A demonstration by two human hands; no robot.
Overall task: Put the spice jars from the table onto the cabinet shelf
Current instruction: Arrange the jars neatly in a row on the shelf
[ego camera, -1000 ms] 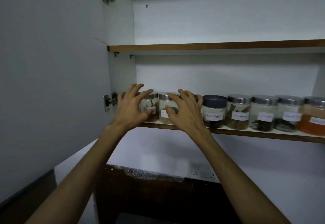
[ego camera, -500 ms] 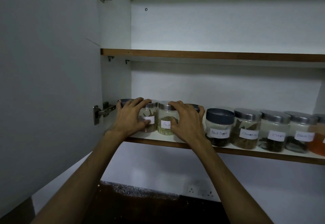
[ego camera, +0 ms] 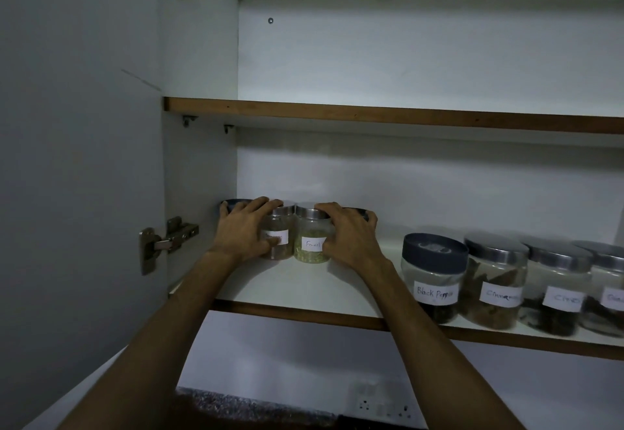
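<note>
The grip of the left hand (ego camera: 243, 230) is curled around a cluster of small jars at the back left of the cabinet shelf (ego camera: 304, 289), thumb laid across the label of the steel-lidded jar (ego camera: 277, 238) in front and fingers reaching over a dark lid (ego camera: 233, 204) behind it; the grip of the right hand (ego camera: 351, 235) mirrors it, thumb against the jar labelled Fennel (ego camera: 312, 240) and fingers spread over that jar's steel lid and toward another dark lid (ego camera: 358, 212) further back. Both hands are closed on jars, not spread free, and the two front jars stand upright, touching each other, between the palms. The whole cluster lies straight ahead of the hands and deep in the shelf, hard by the left side wall (ego camera: 199, 193), with bare shelf between it and the front edge. Further right, well apart from the hands, a row of bigger jars stands near the front edge, starting with the blue-lidded Black Pepper jar (ego camera: 434, 277) and the cinnamon jar (ego camera: 494, 286) beside it; the rest run out of view. Judging from this, the jars held here are already on the shelf, so what is left is a nudge backward or sideways and a release. The relation that matters is that each hand sits outside its own jar, so drawing the hands straight back toward the body should clear them without tipping anything, while the right hand is the nearer one to the gap before the Black Pepper jar.
</note>
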